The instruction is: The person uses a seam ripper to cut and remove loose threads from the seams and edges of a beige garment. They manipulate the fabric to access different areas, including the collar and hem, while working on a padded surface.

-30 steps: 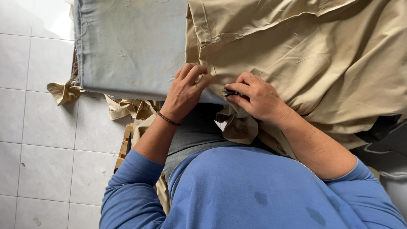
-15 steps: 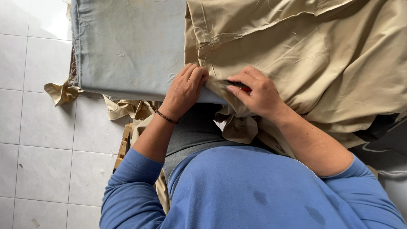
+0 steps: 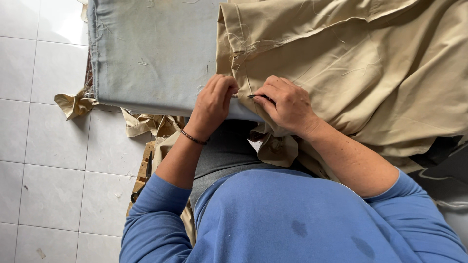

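Hands (image 3: 253, 100) lower on beige cloth (image 3: 351, 63)

The small dark tool (image 3: 257, 97) in the right hand (image 3: 287, 104) is mostly covered by the fingers; its kind cannot be told. The left hand's (image 3: 212, 104) fingertips are hidden against the tan cloth (image 3: 351, 63), which is cut off at the top and right edges. The grey pad (image 3: 151, 53) is cut at the top. A wooden piece (image 3: 143, 170) at lower left is partly hidden by the arm.
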